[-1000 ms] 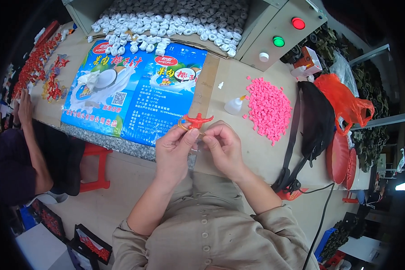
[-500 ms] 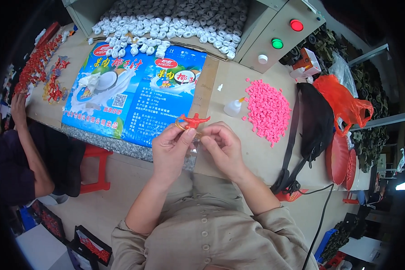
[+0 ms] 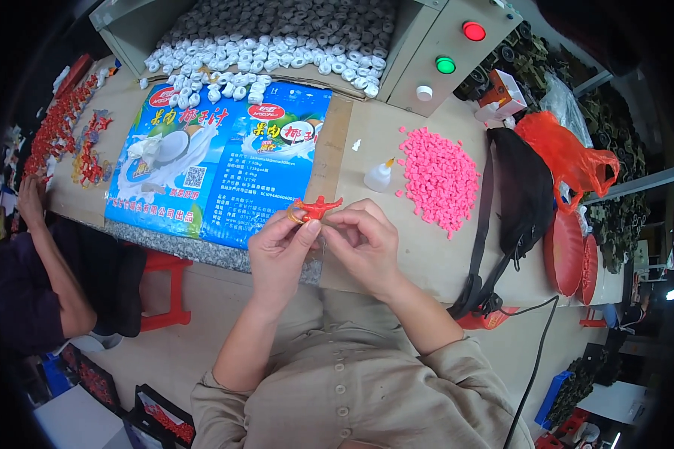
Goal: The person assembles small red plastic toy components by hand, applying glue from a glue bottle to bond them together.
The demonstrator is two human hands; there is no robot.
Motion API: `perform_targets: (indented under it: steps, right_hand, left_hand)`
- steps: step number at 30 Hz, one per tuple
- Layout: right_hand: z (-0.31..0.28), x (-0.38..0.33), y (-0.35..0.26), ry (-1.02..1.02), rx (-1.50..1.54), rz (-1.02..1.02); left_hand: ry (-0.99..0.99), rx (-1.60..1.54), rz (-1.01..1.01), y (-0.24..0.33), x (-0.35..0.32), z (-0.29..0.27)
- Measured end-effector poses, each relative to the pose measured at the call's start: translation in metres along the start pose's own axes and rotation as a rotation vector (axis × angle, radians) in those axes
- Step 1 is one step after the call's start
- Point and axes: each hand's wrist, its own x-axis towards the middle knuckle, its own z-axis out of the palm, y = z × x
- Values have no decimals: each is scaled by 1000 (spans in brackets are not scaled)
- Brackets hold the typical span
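Note:
A small red plastic figure (image 3: 318,209) with outstretched arms is pinched between the thumb and fingers of my left hand (image 3: 275,251), above the bench's front edge. A thin yellowish loop shows beside the figure at those fingertips. My right hand (image 3: 368,248) is closed just right of it, thumb against fingers, close to the figure's lower part; what it grips, if anything, is hidden. Beyond my right hand stands a small white squeeze bottle (image 3: 378,178) with a yellowish tip. A heap of small pink pieces (image 3: 442,183) lies to its right.
A blue printed cardboard sheet (image 3: 221,191) covers the bench ahead. Behind it, white ring-like pieces (image 3: 269,63) fill a box-like machine with coloured buttons (image 3: 445,65). A black bag (image 3: 522,194) lies right; red figures (image 3: 60,120) lie far left, near another person's hand (image 3: 31,200).
My right fingers have come slightly closer to the red figure, which stays in my left hand. The whole view has shifted a little.

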Motion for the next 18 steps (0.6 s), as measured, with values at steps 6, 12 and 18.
perform_targets:
  steps: [6,12,18]
  right_hand:
    - [-4,1,-2,13,17,-31]
    - [-8,0,-1,-1,41,60]
    - [-5,-2,2,-25,85,39]
  left_hand:
    - [-66,3,4,3,-4,0]
    - [-209,35,-40,11,-5,-11]
    - [-161,-147,-226,12,-6,-17]
